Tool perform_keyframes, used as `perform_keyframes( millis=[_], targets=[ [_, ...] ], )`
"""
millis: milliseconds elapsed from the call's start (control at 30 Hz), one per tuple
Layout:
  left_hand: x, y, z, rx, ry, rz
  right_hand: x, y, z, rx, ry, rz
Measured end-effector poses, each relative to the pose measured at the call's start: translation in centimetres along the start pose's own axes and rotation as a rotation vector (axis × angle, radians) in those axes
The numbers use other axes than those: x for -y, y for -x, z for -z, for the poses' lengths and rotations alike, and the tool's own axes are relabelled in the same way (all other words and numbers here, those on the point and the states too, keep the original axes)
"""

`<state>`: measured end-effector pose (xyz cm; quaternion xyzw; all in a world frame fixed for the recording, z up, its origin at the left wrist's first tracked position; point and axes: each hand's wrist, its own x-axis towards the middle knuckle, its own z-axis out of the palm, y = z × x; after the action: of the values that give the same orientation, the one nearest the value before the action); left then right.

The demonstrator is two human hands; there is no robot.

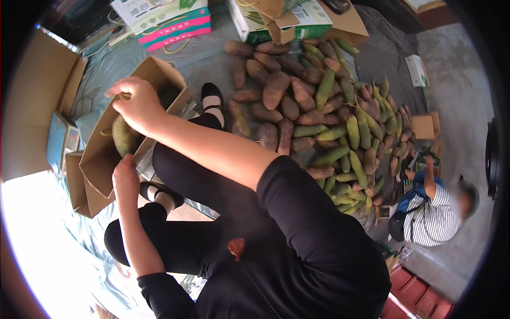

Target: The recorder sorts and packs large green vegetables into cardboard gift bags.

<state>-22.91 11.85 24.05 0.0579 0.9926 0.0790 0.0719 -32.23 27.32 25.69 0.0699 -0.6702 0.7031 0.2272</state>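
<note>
A green root (123, 137) (plump) stretches from right hand (139, 106) to left hand (125, 179).

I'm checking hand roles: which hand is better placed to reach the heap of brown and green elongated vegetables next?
Probably the right hand, once free of the curved green vegetable: it is nearer the heap than the left hand.

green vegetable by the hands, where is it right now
In the head view, the green vegetable is at the left, between the right hand and the left hand, over the open cardboard box.
</note>
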Motion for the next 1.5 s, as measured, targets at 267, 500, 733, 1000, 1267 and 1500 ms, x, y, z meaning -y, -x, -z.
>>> perform_keyframes(
  millis=[267, 500, 733, 1000, 1267, 1500],
  targets=[
    [-0.3, -0.6, 0.4, 0.079, -0.069, 0.076, -2.4, 7.9, 23.3, -0.012, 0.177, -0.534],
    [-0.2, -0.6, 0.3, 0.033, -0.044, 0.04, -5.9, 26.1, 48.7, -0.461, 0.753, -1.038],
    [0.0, -1.1, 0.0, 0.094, 0.045, 0.103, -4.9, 39.8, 55.0, -0.523, 1.013, -1.155],
    [-0.6, -1.0, -0.2, 0.104, 0.016, 0.078, -6.8, 45.4, 53.7, -0.577, 0.952, -1.441],
    [0.3, -1.5, -0.9, 0.1, -0.019, 0.112, -7.3, 38.2, 46.0, -1.142, 0.741, -1.48],
    [0.8, -1.3, -0.7, 0.075, 0.077, 0.056, -5.7, 38.6, 43.6, -0.699, 1.0, -0.784]
  ],
)
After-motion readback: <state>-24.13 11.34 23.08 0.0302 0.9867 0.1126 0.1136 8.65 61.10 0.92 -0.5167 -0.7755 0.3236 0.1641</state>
